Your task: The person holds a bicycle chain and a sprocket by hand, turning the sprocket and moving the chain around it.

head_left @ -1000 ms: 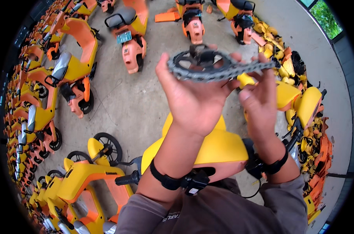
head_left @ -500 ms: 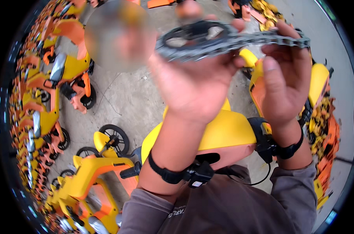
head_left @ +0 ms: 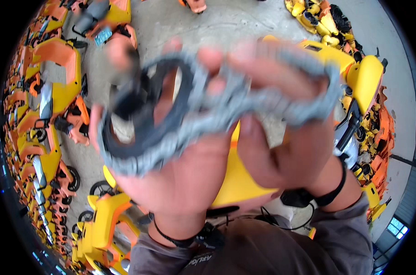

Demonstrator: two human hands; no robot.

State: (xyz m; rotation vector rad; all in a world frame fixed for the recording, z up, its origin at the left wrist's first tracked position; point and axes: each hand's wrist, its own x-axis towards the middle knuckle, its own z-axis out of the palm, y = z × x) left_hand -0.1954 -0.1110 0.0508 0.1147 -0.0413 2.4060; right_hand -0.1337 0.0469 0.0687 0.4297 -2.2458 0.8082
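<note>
A grey roller chain (head_left: 281, 105) is looped round a black chainring (head_left: 134, 149), both close to my eyes and smeared by motion. My left hand (head_left: 185, 183) cups the chainring from below; its fingertips show beyond the far edge and through the openings. A dark, blurred piece (head_left: 130, 98) sticks out from the ring's middle; I cannot make out its shape. At the loop's other end my right hand (head_left: 299, 151) has its fingers through the chain, drawing it away from the ring. Its thumb lies just under the lower run.
A yellow vehicle body (head_left: 240, 174) stands between my arms and torso. Many yellow and orange scooter-like frames (head_left: 56, 101) are packed along the left. Loose yellow parts (head_left: 316, 20) and a heap of orange and yellow pieces (head_left: 382, 146) lie at the right on grey concrete (head_left: 217, 23).
Chainring and chain have come nearer and lower, shifting left and turning more face-on. Both hands moved with them and still hold them. The view has shifted too.
</note>
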